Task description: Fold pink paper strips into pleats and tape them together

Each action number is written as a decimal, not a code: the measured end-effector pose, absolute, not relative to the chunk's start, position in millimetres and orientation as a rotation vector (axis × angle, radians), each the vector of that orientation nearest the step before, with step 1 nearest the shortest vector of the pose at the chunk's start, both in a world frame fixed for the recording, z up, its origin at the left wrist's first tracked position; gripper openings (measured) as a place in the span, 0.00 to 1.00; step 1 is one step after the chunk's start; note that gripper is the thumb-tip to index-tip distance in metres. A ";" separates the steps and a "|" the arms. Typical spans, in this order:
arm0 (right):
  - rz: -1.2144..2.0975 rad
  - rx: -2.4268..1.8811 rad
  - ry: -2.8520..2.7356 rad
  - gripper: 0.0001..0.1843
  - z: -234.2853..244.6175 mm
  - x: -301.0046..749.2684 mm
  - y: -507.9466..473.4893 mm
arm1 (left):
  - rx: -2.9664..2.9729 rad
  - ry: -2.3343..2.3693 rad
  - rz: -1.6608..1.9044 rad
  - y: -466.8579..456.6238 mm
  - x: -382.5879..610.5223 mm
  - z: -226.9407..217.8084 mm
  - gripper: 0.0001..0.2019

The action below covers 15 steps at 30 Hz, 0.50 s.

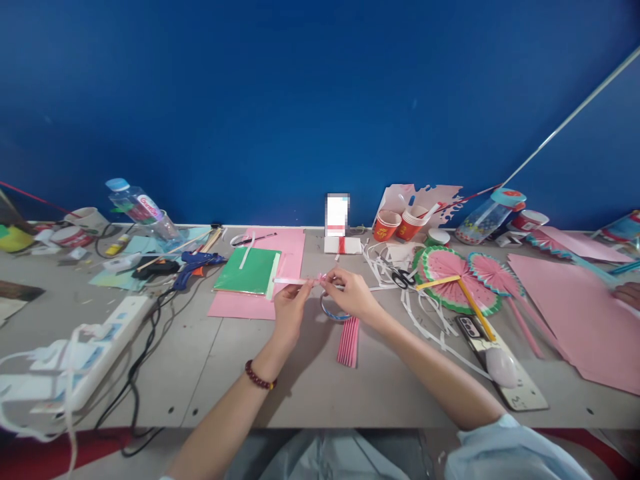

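Observation:
My left hand (291,305) and my right hand (349,291) meet over the middle of the grey table (225,373). Both pinch a narrow pale pink paper strip (293,281) that runs to the left from my fingertips. A roll of tape (334,310) lies just under my right hand. A folded pink pleated paper (349,341) rests on the table below the hands. A dark bead bracelet sits on my left wrist.
Green paper (250,270) lies on a pink sheet (287,250) left of the hands. A blue glue gun (193,267) and white power strip (95,353) are further left. Watermelon paper fans (453,280), scissors (403,279), a phone (473,328), paper cups (397,225) and another person's hand (627,293) are right.

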State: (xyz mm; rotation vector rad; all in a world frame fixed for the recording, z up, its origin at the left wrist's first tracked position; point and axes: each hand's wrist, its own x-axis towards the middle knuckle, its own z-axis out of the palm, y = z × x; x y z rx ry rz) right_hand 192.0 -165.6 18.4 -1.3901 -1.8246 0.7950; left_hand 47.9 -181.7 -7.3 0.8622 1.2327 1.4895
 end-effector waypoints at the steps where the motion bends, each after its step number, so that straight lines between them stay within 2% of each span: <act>1: 0.794 -1.396 -1.826 0.09 18.3 192.0 -165.2 | 0.861 1.234 1.482 -181.2 47.4 -8.5 0.12; 15: 0.751 -1.334 -1.832 0.08 13.4 192.2 -163.8 | 1.078 1.103 1.430 -180.8 48.9 -8.3 0.15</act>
